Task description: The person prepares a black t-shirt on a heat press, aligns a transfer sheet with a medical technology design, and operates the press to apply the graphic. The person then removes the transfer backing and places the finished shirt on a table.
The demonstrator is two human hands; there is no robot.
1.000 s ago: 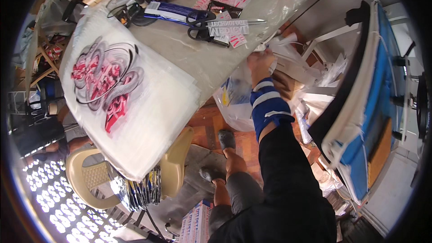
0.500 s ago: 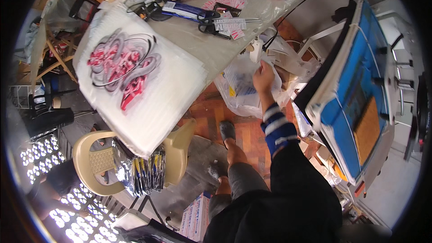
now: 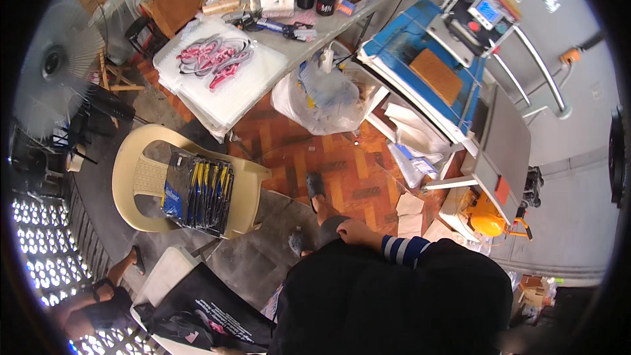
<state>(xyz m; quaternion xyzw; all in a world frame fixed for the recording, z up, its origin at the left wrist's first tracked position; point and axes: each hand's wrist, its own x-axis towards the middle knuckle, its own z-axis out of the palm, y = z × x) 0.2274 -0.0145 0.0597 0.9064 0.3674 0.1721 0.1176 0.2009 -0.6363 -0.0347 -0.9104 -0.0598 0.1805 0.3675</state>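
Observation:
My right hand is drawn in front of my body with its fingers curled, over my grey shorts. Whatever it may hold is hidden. At the lower edge only a sliver of my left hand shows, beside a black shirt with white and pink print. Its fingers are out of sight. The shirt lies over a white board. Just beyond, packs in shiny black, yellow and blue wrapping rest on a beige plastic chair.
A stack of white sheets with pink-and-grey lettering lies on the table. A filled plastic bag sits on the floor. At right stand a heat press and a blue-topped table. Another person's leg and a fan are at left.
My right hand has come back from the plastic bag to my body. The view has swung, bringing in the black shirt, the heat press and the fan. A bit of my left hand now shows.

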